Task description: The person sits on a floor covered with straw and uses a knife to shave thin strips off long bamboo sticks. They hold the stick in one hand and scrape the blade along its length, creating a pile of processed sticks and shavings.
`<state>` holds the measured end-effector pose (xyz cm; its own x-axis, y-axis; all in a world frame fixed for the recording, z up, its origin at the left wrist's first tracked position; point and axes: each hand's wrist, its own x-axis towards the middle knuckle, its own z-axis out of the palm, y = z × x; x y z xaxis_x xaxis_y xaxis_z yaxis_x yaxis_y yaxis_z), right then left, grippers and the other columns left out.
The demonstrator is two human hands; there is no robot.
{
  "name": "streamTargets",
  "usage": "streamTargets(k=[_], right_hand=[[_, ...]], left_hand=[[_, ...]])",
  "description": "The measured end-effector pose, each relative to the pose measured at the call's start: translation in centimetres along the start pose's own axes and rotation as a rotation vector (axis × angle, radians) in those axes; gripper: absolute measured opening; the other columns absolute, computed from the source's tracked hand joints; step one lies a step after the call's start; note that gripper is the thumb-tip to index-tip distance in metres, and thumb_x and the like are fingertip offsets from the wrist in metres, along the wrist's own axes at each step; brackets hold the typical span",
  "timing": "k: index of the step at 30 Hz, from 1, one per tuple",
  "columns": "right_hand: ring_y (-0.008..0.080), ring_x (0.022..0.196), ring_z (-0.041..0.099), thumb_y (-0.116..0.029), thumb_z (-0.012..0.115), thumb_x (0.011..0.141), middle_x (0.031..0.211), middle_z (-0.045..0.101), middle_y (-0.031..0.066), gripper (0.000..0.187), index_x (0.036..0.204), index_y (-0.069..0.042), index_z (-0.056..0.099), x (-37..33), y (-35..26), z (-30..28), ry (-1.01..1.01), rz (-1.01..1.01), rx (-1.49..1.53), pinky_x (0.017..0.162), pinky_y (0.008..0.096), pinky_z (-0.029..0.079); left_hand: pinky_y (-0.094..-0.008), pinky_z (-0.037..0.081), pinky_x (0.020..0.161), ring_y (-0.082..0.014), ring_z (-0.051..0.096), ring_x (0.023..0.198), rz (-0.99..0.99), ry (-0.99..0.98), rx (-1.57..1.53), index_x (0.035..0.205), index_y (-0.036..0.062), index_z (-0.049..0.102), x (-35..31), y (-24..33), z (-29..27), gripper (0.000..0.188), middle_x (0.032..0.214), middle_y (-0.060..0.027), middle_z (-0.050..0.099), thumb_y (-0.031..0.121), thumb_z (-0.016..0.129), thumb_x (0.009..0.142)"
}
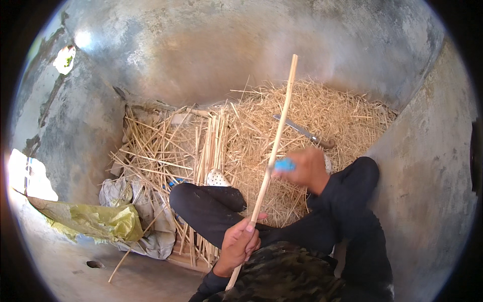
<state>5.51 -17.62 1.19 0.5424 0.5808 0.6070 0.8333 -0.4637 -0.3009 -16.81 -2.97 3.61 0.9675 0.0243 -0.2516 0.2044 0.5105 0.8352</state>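
A long pale bamboo strip [280, 122] slants up and away from my lap. My left hand [238, 243] is closed around its lower part, thumb lying along it. My right hand [310, 169], smeared by motion, grips a blue-handled tool [285, 165] that meets the strip near its middle. The tool's working edge is too blurred to make out. Just beyond my right hand, a knife [302, 130] with a long blade and brown handle lies on the heap of pale shavings [342, 113].
Loose and bundled strips [214, 143] lie on the left. Yellowish plastic sheeting [100, 220] and grey cloth [163, 236] are at the lower left. A perforated white shoe [217, 177] shows by my bent leg [206, 209]. Grey walls [211, 55] close in the corner.
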Motion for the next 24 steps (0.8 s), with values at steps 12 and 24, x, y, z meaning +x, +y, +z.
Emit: streamTargets(k=[12,24], right_hand=[[0.0247,0.038,0.052,-0.072,0.064,0.069,0.043,0.049,0.0064,0.061,0.052,-0.013,0.058,1.1,4.2,0.2,-0.024,0.208,-0.159,0.038,0.0353,0.038],[0.0235,0.039,0.05,-0.074,0.065,0.064,0.044,0.045,0.0046,0.066,0.05,-0.011,0.052,1.0,-1.8,0.9,0.019,-0.179,-0.018,0.042,0.0355,0.038]], left_hand=[[-0.02,0.03,0.048,-0.004,0.027,0.04,0.014,-0.002,0.104,0.13,-0.0062,0.044,-1.1,-0.9,0.1,0.042,0.052,0.0054,0.032,0.024,0.04,0.102],[-0.0219,0.03,0.046,-0.0048,0.026,0.036,-0.01,0.01,-0.19,0.125,-0.005,0.046,-0.3,0.1,-0.6,0.038,0.051,0.0056,0.03,0.024,0.037,0.102]])
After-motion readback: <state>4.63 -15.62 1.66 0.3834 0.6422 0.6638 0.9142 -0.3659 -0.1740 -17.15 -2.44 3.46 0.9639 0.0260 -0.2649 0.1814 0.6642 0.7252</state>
